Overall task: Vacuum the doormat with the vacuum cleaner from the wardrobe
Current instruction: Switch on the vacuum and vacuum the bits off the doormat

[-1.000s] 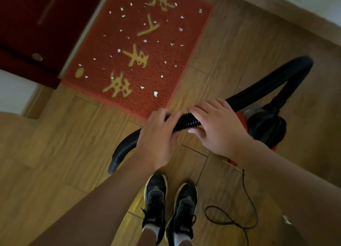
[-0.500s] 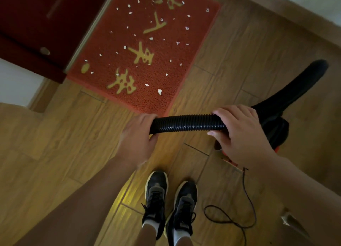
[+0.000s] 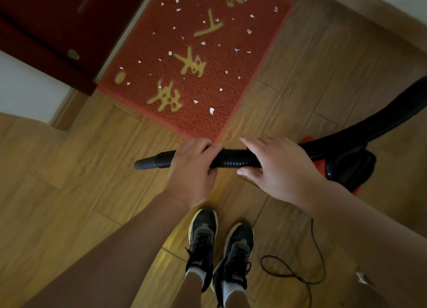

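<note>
Wooden flooring [image 3: 69,169] is shown beneath a scrap-strewn red doormat [image 3: 208,81]; just before it, the black vacuum hose [image 3: 233,161] is gripped by the left hand [image 3: 191,169], the right hand [image 3: 277,169] with near-straight fingers laid across it, vacuum cleaner [image 3: 346,169] alongside.

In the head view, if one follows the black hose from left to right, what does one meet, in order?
Nozzle → left hand, gripping the hose → right hand → vacuum cleaner body.
</note>
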`<state>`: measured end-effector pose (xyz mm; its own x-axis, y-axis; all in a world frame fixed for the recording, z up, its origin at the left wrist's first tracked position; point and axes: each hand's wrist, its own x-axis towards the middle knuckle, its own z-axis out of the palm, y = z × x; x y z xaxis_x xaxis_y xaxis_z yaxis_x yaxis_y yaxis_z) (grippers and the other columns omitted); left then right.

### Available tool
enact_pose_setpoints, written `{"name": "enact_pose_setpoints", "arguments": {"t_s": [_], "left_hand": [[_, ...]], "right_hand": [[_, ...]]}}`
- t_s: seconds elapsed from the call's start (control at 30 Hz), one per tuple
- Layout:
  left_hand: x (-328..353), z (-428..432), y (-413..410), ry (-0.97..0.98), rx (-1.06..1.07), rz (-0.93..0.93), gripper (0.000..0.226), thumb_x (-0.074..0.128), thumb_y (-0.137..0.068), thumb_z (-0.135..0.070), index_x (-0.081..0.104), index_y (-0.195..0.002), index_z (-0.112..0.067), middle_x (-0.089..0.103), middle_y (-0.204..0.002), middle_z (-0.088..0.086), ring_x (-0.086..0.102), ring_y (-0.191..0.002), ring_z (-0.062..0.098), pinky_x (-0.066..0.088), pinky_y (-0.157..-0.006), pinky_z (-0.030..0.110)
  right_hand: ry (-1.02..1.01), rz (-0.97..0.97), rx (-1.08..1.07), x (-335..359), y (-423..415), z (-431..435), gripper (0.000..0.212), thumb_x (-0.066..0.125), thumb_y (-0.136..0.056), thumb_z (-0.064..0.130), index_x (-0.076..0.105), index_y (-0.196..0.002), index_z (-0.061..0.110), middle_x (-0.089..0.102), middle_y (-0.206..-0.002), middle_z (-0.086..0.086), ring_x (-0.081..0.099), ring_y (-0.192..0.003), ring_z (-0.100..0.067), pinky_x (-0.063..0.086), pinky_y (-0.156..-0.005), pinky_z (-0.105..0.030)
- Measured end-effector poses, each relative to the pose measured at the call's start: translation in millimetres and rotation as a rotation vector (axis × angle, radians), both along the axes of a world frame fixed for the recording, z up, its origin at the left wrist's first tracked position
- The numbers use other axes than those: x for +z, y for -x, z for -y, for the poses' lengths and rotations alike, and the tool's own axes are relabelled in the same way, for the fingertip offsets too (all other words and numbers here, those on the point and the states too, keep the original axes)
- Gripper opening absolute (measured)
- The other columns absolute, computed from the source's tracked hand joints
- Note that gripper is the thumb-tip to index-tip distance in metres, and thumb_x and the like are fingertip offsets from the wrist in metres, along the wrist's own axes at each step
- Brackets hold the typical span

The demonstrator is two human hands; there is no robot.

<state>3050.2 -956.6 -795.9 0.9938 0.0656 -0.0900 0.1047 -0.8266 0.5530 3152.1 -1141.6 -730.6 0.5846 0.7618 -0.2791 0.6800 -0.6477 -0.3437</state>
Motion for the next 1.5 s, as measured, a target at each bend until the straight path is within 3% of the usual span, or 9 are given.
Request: {"name": "enact_pose_setpoints", "arguments": {"t_s": [0.13, 0.33, 0.57, 0.77, 0.93, 1.0, 1.13, 1.33, 1.5], "left_hand": [[9.7, 3.8, 2.7, 0.015, -0.034, 0.009, 0.052, 0.079, -0.073, -0.009, 0.067, -0.124, -0.014, 0.063, -0.108, 0.003, 0.057, -0.101, 0.029, 0.045, -0.091, 0.042], [8.3, -2.4, 2.7, 0.055, 0.009, -0.004, 0.053, 0.082, -0.076, -0.011, 0.066, -0.126, -0.015, 0.063, -0.111, 0.002, 0.056, -0.106, 0.027, 0.045, -0.096, 0.041], [3.6, -11.8, 3.0, 0.084, 0.215, -0.132, 0.061, 0.078, -0.083, -0.027, 0.058, -0.140, -0.012, 0.054, -0.143, 0.005, 0.043, -0.138, 0.027, 0.034, -0.118, 0.047], [7.3, -12.5, 4.6, 0.141, 0.428, -0.307, 0.053, 0.055, -0.101, -0.026, 0.044, -0.152, -0.015, 0.033, -0.162, 0.005, 0.027, -0.151, 0.022, 0.026, -0.122, 0.038], [6.2, 1.0, -8.9, 0.236, 0.632, -0.364, 0.053, 0.047, -0.105, -0.039, 0.046, -0.148, -0.007, 0.052, -0.145, 0.013, 0.050, -0.133, 0.029, 0.038, -0.109, 0.038], [6.6, 6.0, -17.1, 0.316, 0.719, -0.424, 0.053, 0.045, -0.104, -0.046, 0.049, -0.144, -0.011, 0.063, -0.129, 0.012, 0.062, -0.116, 0.029, 0.048, -0.089, 0.036], [6.9, 13.8, -34.0, 0.508, 0.879, -0.444, 0.050, 0.053, -0.099, -0.054, 0.058, -0.128, -0.013, 0.068, -0.103, 0.000, 0.061, -0.077, 0.007, 0.036, -0.053, 0.019], [5.7, 24.0, -46.5, 0.731, 0.994, -0.389, 0.021, 0.070, -0.094, -0.040, 0.060, -0.087, -0.023, 0.066, -0.089, -0.005, 0.064, -0.081, 0.008, 0.045, -0.063, 0.025], [3.2, 33.9, -46.6, 0.697, 0.896, -0.331, 0.013, 0.073, -0.093, -0.032, 0.063, -0.097, -0.024, 0.068, -0.092, -0.006, 0.066, -0.083, 0.007, 0.048, -0.066, 0.026]], "right_hand": [[0.096, -0.032, 0.041, 3.8, 4.7, -20.7, 0.049, 0.056, -0.093, 0.059, 0.052, -0.124, 0.022, 0.060, -0.091, 0.007, 0.059, -0.078, -0.016, 0.040, -0.061, -0.031], [0.150, -0.078, -0.030, -1.5, 5.8, -30.4, 0.036, 0.056, -0.091, 0.061, 0.046, -0.087, 0.027, 0.047, -0.069, 0.011, 0.048, -0.062, -0.010, 0.029, -0.051, -0.026], [-0.023, -0.044, -0.227, -23.5, 28.9, -13.9, 0.037, 0.062, -0.088, 0.056, 0.057, -0.088, 0.020, 0.052, -0.071, 0.007, 0.051, -0.058, -0.015, 0.038, -0.051, -0.029], [-0.076, -0.079, -0.334, -29.8, 45.6, 3.7, 0.043, 0.056, -0.086, 0.059, 0.060, -0.096, 0.018, 0.058, -0.078, 0.006, 0.057, -0.065, -0.014, 0.052, -0.056, -0.036], [-0.115, -0.083, -0.385, -29.1, 52.9, 16.3, 0.040, 0.060, -0.086, 0.055, 0.060, -0.099, 0.017, 0.058, -0.081, 0.006, 0.056, -0.067, -0.013, 0.051, -0.056, -0.032], [-0.129, -0.093, -0.391, -28.0, 56.3, 21.1, 0.040, 0.062, -0.086, 0.053, 0.061, -0.101, 0.016, 0.058, -0.082, 0.006, 0.057, -0.069, -0.013, 0.050, -0.057, -0.031], [-0.140, -0.114, -0.397, -27.0, 65.3, 30.7, 0.038, 0.066, -0.087, 0.050, 0.061, -0.102, 0.016, 0.058, -0.083, 0.008, 0.057, -0.071, -0.012, 0.050, -0.057, -0.030], [-0.087, -0.239, -0.504, -27.7, 79.1, 43.0, 0.029, 0.069, -0.086, 0.051, 0.053, -0.097, 0.030, 0.052, -0.080, 0.017, 0.055, -0.075, -0.003, 0.048, -0.063, -0.025], [-0.038, -0.295, -0.547, -31.4, 81.8, 50.0, 0.035, 0.069, -0.085, 0.052, 0.057, -0.110, 0.030, 0.056, -0.086, 0.020, 0.058, -0.083, -0.001, 0.047, -0.069, -0.022]]}}
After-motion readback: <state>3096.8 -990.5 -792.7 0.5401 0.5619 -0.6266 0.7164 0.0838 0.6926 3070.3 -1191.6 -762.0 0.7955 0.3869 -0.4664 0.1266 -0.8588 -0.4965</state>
